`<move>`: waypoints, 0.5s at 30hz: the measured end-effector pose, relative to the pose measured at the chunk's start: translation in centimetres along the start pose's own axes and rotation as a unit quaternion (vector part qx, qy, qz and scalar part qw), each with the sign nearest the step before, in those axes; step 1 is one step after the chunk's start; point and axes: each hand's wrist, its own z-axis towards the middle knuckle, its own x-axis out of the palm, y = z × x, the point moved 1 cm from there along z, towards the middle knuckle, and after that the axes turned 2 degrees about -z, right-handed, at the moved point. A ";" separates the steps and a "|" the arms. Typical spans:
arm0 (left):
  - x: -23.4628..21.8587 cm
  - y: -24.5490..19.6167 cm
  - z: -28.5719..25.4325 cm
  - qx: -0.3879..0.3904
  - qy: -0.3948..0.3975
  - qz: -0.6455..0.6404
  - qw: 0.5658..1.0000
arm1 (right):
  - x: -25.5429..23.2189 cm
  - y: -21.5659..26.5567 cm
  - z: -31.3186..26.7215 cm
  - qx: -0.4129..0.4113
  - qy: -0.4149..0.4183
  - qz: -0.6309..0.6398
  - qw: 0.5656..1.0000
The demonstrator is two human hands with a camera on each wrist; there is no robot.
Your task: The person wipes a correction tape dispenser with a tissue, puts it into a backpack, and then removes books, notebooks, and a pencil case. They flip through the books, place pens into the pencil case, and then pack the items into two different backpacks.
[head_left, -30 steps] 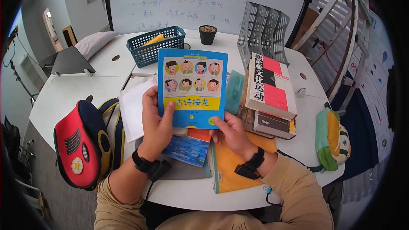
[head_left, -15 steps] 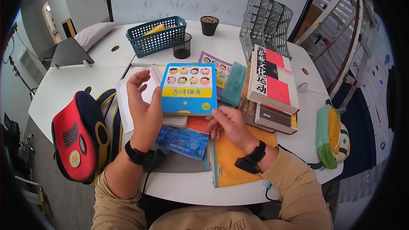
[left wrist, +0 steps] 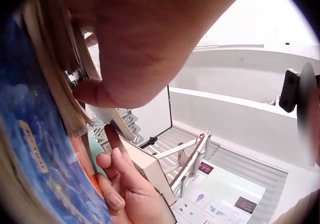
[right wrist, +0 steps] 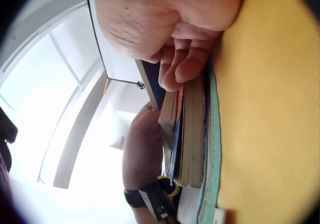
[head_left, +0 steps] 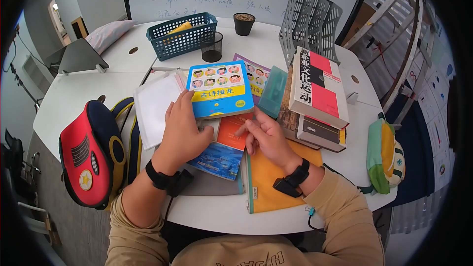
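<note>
Blue book (head_left: 219, 91), 8 cartoon faces on cover. Left hand (head_left: 181, 130) at its left edge: fingers extended, thumb spread. Book sits over stacked books (head_left: 217, 161); resting or raised, can't tell. Right hand (head_left: 270, 140) near lower right corner, loosely bent, gripping nothing.

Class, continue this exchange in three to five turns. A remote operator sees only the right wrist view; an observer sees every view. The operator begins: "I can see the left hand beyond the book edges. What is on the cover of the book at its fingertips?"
Observer: The left hand is at a blue book with cartoon heads on its cover.
Operator: What stands at the back of the table?
Observer: A teal basket with holes in its sides.
Operator: And what is to the right of the right hand?
Observer: A thick pink, black and white book lying on top of other books.
</note>
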 end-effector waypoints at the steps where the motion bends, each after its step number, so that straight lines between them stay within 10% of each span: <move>1: 0.2 -0.1 0.0 0.005 -0.002 0.005 1.000 | 0.0 -0.1 0.0 0.003 -0.003 -0.008 1.000; 15: 0.1 -0.8 0.7 0.074 0.021 -0.088 0.993 | -0.3 -0.6 -0.2 0.084 0.050 0.003 0.995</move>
